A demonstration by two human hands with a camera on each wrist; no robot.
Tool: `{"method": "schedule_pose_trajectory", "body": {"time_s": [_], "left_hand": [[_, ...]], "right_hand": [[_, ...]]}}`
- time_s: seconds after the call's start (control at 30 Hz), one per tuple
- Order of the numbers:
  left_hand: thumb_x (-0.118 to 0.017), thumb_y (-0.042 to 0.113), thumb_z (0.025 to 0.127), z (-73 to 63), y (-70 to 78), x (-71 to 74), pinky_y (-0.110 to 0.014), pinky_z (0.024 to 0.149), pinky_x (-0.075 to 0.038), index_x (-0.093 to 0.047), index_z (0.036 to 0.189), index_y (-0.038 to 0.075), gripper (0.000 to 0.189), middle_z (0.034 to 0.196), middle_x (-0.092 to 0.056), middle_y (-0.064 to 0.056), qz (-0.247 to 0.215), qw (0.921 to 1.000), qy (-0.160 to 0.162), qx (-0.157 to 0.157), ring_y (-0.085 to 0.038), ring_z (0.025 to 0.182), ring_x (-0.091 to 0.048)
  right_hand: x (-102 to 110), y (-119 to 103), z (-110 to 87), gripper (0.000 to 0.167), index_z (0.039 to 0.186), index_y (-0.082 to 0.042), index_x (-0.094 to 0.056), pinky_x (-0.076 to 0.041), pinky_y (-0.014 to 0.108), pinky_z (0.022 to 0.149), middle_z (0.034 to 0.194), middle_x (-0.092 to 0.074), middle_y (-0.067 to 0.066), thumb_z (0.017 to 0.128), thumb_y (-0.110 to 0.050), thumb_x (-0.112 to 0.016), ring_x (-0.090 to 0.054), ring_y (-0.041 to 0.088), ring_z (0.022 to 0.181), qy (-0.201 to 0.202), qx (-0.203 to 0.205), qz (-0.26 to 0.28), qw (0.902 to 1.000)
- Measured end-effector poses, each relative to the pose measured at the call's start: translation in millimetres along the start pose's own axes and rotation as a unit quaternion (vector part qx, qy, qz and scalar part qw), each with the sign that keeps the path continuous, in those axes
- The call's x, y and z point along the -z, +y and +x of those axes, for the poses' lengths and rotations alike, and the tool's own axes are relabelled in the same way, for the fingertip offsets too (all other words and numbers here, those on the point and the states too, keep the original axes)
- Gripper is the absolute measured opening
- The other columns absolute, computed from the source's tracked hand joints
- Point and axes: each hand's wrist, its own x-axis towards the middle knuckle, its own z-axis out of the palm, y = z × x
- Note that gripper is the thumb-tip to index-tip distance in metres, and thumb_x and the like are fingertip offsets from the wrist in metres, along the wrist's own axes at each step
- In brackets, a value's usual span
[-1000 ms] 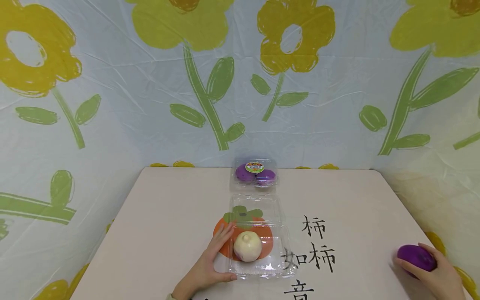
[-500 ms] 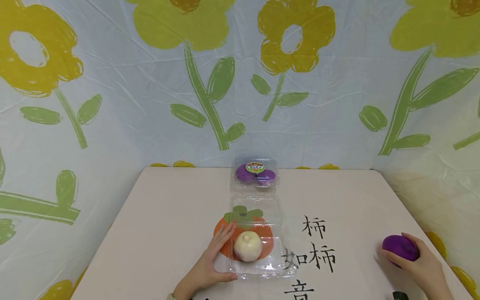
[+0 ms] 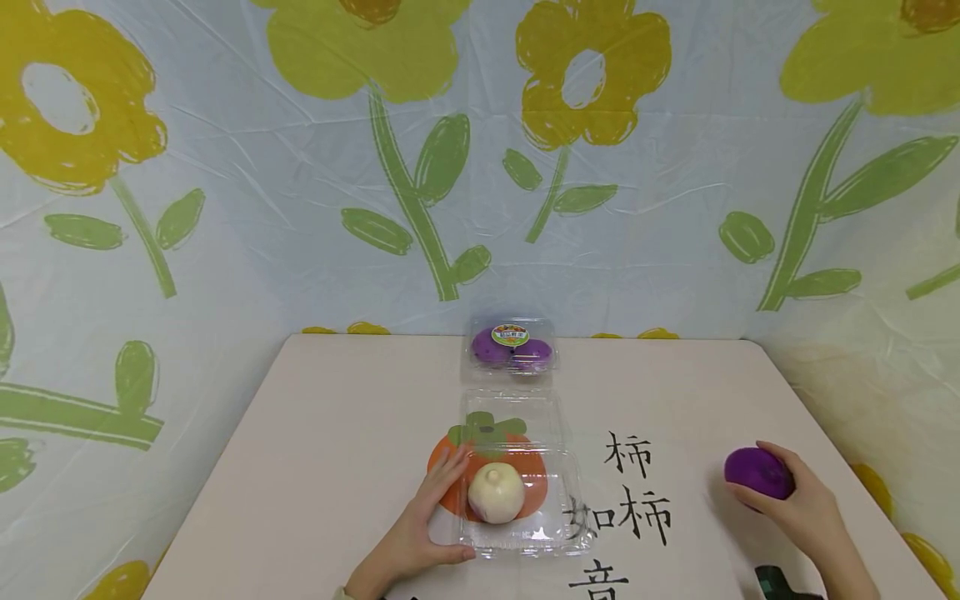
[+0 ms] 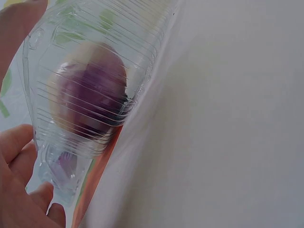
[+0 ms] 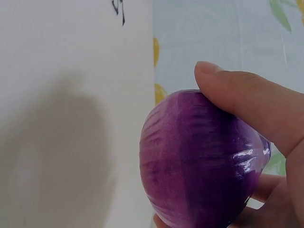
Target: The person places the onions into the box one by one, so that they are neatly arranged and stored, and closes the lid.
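Note:
My right hand (image 3: 806, 496) holds a purple onion (image 3: 759, 473) above the right side of the table. In the right wrist view its thumb lies along the ribbed purple skin. My left hand (image 3: 420, 521) rests at the left side of an open clear plastic clamshell box (image 3: 551, 533), fingers spread, thumb at the near corner. Inside the box sits a pale round vegetable (image 3: 497, 493) with a small nub on top. Seen through the ridged wall in the left wrist view, this vegetable (image 4: 90, 92) has a broad purple side. The box's lid lies folded back, away from me.
A closed clear clamshell box (image 3: 546, 332) with purple vegetables and a round label stands at the table's far edge. The pale table (image 3: 337, 400) bears a printed orange persimmon and black characters. A flowered cloth (image 3: 660, 242) hangs behind and at both sides.
My right hand has carried the purple onion leftward and slightly away from me, from the table's right edge. The left hand, the box and the pale vegetable stay in place.

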Motion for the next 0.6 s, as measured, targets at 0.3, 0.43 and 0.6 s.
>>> {"method": "schedule_pose_trajectory", "body": {"time_s": [0.3, 0.43, 0.6], "left_hand": [[-0.088, 0.03, 0.074, 6.4, 20.5, 5.9, -0.035, 0.117, -0.01, -0.031, 0.153, 0.002, 0.102, 0.161, -0.023, -0.02, 0.0, 1.0, 0.002, -0.004, -0.045, 0.148, -0.009], [-0.088, 0.02, 0.072, 11.8, 39.3, 11.3, -0.038, 0.117, -0.012, -0.033, 0.152, 0.001, 0.099, 0.158, -0.026, -0.026, -0.006, 1.0, 0.005, -0.004, -0.043, 0.149, -0.01], [-0.088, 0.024, 0.073, 11.1, 35.8, 10.6, -0.038, 0.118, -0.011, -0.033, 0.151, -0.002, 0.099, 0.158, -0.025, -0.027, -0.005, 0.9998, 0.008, -0.02, -0.045, 0.148, -0.01]], "right_hand": [[-6, -33, -5.0, 0.088, 0.147, -0.002, -0.039, -0.055, 0.052, 0.073, 0.133, -0.046, 0.037, 0.078, -0.033, -0.085, -0.052, 0.053, 0.107, -0.002, 0.051, 0.029, 0.9983], [-7, -48, -6.4, 0.086, 0.146, -0.005, -0.041, -0.053, 0.033, 0.069, 0.132, -0.049, 0.033, 0.077, -0.031, -0.086, -0.054, 0.047, 0.107, -0.008, 0.074, 0.041, 0.9964], [-9, -65, -6.4, 0.084, 0.145, -0.008, -0.044, -0.051, 0.022, 0.065, 0.132, -0.052, 0.027, 0.076, -0.027, -0.088, -0.057, 0.038, 0.103, -0.012, 0.11, 0.055, 0.9924]]}}
